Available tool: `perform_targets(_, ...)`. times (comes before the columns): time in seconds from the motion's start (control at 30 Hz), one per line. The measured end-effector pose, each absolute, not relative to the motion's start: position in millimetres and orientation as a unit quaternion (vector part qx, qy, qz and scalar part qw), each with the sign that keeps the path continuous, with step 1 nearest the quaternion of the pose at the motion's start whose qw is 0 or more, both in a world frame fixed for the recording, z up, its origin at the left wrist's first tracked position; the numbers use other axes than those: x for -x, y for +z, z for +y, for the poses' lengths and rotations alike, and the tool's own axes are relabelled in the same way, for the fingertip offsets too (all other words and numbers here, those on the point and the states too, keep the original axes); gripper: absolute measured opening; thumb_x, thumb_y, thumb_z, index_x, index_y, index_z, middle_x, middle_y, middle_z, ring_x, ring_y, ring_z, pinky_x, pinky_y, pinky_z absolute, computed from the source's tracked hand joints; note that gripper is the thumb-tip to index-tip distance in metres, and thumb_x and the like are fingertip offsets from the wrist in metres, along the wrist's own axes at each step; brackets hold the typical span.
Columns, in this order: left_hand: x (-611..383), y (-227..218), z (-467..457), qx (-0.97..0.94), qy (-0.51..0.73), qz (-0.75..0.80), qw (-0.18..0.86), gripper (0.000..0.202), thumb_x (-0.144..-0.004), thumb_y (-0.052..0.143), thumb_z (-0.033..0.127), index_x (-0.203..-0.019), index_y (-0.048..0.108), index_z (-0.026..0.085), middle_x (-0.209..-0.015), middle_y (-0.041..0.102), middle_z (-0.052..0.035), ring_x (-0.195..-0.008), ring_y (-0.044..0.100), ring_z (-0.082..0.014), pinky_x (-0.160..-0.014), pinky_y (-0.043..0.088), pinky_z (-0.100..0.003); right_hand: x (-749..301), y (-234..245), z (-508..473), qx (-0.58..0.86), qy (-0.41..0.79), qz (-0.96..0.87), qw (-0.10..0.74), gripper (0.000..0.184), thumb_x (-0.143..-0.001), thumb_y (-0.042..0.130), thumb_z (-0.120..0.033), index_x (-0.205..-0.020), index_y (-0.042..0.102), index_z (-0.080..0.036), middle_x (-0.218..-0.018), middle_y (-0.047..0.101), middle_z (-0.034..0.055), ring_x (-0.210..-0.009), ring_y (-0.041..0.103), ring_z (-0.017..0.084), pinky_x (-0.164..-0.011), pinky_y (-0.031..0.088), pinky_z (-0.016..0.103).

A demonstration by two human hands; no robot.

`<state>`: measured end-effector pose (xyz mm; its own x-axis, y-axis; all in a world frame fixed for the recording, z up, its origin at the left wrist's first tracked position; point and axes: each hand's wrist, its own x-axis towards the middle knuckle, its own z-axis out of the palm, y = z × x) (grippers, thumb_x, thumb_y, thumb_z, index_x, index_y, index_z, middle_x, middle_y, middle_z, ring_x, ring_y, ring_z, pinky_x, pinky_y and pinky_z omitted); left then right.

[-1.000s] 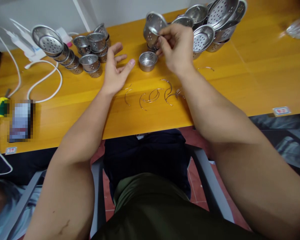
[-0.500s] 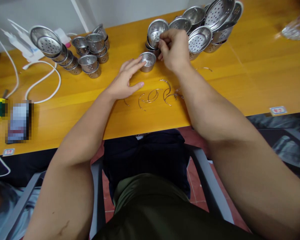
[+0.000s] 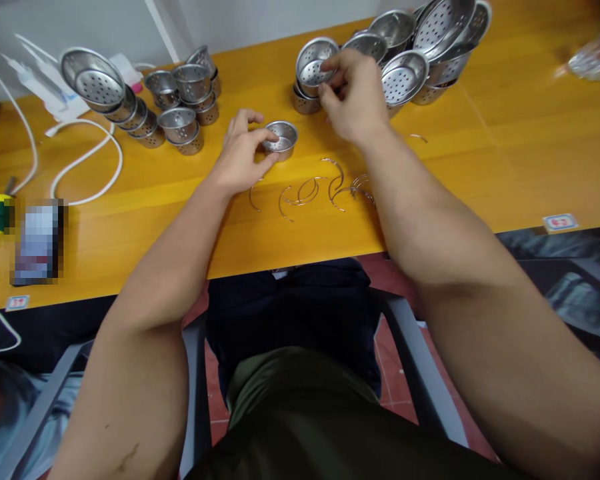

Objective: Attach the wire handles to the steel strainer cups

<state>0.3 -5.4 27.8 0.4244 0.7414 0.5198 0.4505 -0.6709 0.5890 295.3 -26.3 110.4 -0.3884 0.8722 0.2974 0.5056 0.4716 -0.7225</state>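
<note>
Across the yellow table (image 3: 460, 173), had cups (image 3: 180, 123) stacked at eleven o'clock, wires (image 3: 281, 201) loose. Pinched the unstacked cup (image 3: 284, 141) at twelve with left hand (image 3: 245, 152); curled right hand (image 3: 357, 97) at upper cup (image 3: 311, 70) beyond, with unclear grip.

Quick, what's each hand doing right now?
Left hand: closed, pinching the small cup.
Right hand: at the upper stacked cup; can't tell whether it's holding it.

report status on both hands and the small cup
Left hand pinching small cup by its rim. Right hand at upper stacked cup, grip unclear. Curved wires loose nearer the person.
</note>
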Motion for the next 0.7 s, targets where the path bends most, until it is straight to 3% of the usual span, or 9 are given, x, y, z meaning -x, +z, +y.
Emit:
perform_targets(0.17,-0.6,41.4,-23.0,-0.819,0.352,0.414,0.186,0.023,-0.081,0.098,0.048,-0.096,0.083,0.038,-0.139,0.077,-0.0099,-0.149,0.063,-0.0516,-0.135,0.045,-0.078,-297.2,127.0,-46.0,0.493,0.212,-0.789,0.299,0.038,-0.105,0.092,-0.059,-0.135,0.078,-0.039,-0.093,0.078,0.0038,-0.116,0.071,0.036,-0.094,0.061,0.047)
perform_targets(0.27,-1.9,44.8,-26.3,-0.813,0.340,0.429,0.197,0.026,-0.080,0.098,0.045,-0.088,0.075,0.035,-0.128,0.078,-0.0107,-0.128,0.073,-0.0485,-0.122,0.055,-0.074,-305.5,132.8,-40.1,0.528,0.140,-0.773,0.323,0.017,-0.109,0.084,-0.043,-0.124,0.081,-0.037,-0.109,0.082,0.0053,-0.114,0.075,0.036,-0.096,0.063,0.049)
perform_targets(0.33,-2.3,43.8,-24.4,-0.811,0.342,0.430,0.204,0.029,-0.079,0.098,0.043,-0.084,0.070,0.035,-0.119,0.078,-0.0102,-0.117,0.075,-0.0461,-0.113,0.060,-0.071,-315.2,134.1,-34.3,0.547,0.112,-0.789,0.256,0.006,-0.107,0.082,-0.025,-0.111,0.082,-0.030,-0.110,0.082,0.0058,-0.105,0.078,0.034,-0.093,0.063,0.046)
perform_targets(0.43,-3.0,42.0,-20.3,-0.808,0.373,0.413,0.191,0.030,-0.076,0.097,0.041,-0.083,0.068,0.036,-0.118,0.077,-0.0091,-0.112,0.073,-0.0441,-0.106,0.063,-0.069,-332.8,131.7,-26.3,0.543,0.174,-0.821,0.034,0.020,-0.095,0.094,-0.010,-0.087,0.081,-0.023,-0.085,0.079,0.0033,-0.073,0.075,0.027,-0.075,0.060,0.041)
perform_targets(0.5,-4.1,42.3,-19.0,-0.805,0.398,0.405,0.171,0.030,-0.074,0.097,0.039,-0.086,0.069,0.038,-0.118,0.077,-0.0082,-0.111,0.071,-0.0436,-0.102,0.064,-0.067,-342.3,126.7,-21.3,0.529,0.235,-0.813,-0.065,0.028,-0.091,0.102,-0.012,-0.077,0.080,-0.022,-0.073,0.076,0.0021,-0.059,0.072,0.024,-0.063,0.057,0.037)
perform_targets(0.57,-5.6,43.0,-18.8,-0.799,0.421,0.400,0.154,0.032,-0.071,0.095,0.037,-0.090,0.069,0.039,-0.116,0.076,-0.0084,-0.109,0.070,-0.0436,-0.099,0.063,-0.066,-346.7,120.0,-16.7,0.517,0.263,-0.806,-0.120,0.029,-0.095,0.102,-0.020,-0.076,0.081,-0.022,-0.072,0.076,0.0031,-0.057,0.074,0.023,-0.057,0.056,0.034)
perform_targets(0.7,-7.1,42.2,-18.7,-0.795,0.439,0.391,0.151,0.035,-0.073,0.094,0.035,-0.095,0.067,0.037,-0.113,0.074,-0.0090,-0.106,0.071,-0.0428,-0.099,0.062,-0.066,-341.9,103.9,-9.6,0.506,0.196,-0.829,-0.138,0.036,-0.091,0.105,-0.032,-0.071,0.077,-0.024,-0.067,0.073,0.0034,-0.058,0.074,0.026,-0.052,0.052,0.034)
